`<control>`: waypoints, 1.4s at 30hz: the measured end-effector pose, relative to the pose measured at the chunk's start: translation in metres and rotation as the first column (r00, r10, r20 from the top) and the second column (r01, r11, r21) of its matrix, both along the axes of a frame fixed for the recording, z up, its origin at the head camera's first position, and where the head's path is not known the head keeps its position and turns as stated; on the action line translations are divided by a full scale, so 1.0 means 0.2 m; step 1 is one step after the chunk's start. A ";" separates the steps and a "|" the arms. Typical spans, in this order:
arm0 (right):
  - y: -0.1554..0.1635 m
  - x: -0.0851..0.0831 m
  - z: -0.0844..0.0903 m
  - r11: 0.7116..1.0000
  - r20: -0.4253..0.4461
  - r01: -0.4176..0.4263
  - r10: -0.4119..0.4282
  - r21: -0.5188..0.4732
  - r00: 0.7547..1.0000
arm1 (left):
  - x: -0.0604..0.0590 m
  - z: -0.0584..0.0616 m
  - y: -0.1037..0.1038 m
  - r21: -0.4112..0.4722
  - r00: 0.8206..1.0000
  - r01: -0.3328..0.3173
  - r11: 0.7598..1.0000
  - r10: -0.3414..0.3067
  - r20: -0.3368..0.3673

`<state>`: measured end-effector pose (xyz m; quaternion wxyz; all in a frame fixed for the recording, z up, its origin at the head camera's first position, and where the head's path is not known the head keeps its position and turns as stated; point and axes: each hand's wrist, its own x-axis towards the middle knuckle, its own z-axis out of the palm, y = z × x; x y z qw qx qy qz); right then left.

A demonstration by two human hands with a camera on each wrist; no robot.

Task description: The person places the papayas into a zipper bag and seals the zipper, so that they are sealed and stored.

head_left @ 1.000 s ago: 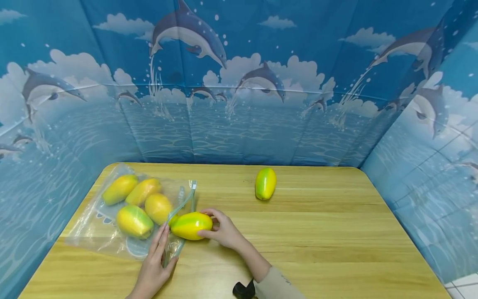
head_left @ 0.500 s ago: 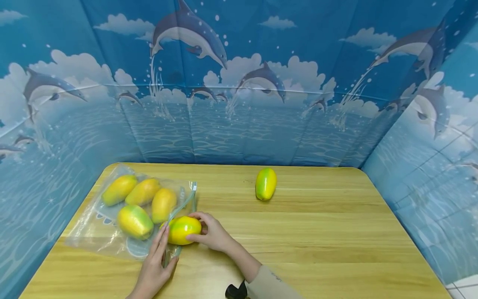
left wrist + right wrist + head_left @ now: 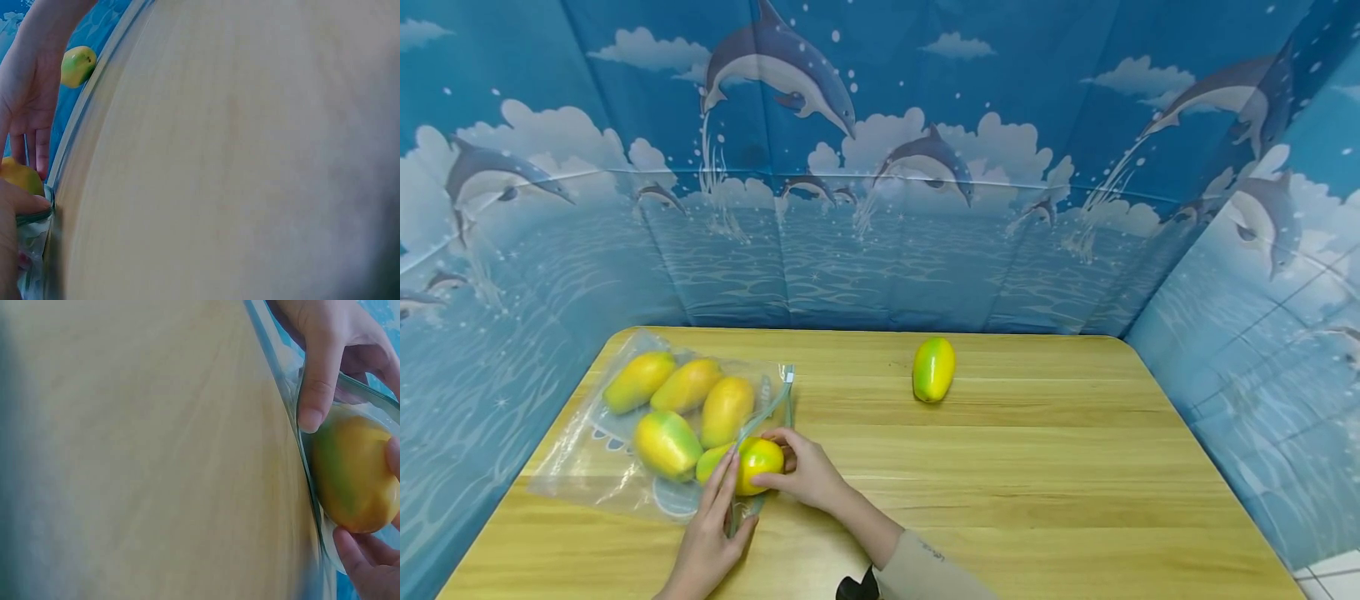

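1. Wooden table (image 3: 1037,483), near edge cut off
2. Clear zip bag (image 3: 576,475) around 9 o'clock, its pale print unreadable, with four bagged mangoes (image 3: 666,446) inside
3. Left hand (image 3: 711,525) has hold of the bag's mouth, right hand (image 3: 805,471) is gripping the held mango (image 3: 762,467)
4. That one's in the bag opening, deeper than half a second ago, 9 o'clock end behind hazy plastic
5. Loose mango (image 3: 934,369) at 1 o'clock, hasn't budged
6. Tiny lettering (image 3: 932,552) on the right sleeve (image 3: 932,577), can't read it
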<state>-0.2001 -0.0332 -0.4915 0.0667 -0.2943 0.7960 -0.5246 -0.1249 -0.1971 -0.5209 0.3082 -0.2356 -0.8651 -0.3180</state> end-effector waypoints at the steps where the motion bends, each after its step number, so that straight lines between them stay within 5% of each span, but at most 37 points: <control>1: 0.00 0.00 0.00 1.000 0.000 -0.006 0.006 -0.006 1.000 | 0.00 0.00 0.00 -0.003 1.000 -0.002 1.000 0.002 -0.008; 12: 0.04 -0.02 0.02 0.985 0.019 -0.173 0.173 0.013 0.985 | 0.00 0.00 0.00 0.007 1.000 0.003 1.000 -0.002 -0.012; 34: -0.04 -0.02 0.00 0.982 0.131 -0.071 0.094 -0.174 0.987 | 0.00 -0.01 -0.01 0.022 0.999 0.032 0.999 -0.032 0.006; 42: -0.05 -0.04 0.00 0.989 0.113 -0.095 0.108 -0.115 0.988 | 0.00 -0.02 -0.01 0.035 0.999 0.023 0.999 -0.025 0.030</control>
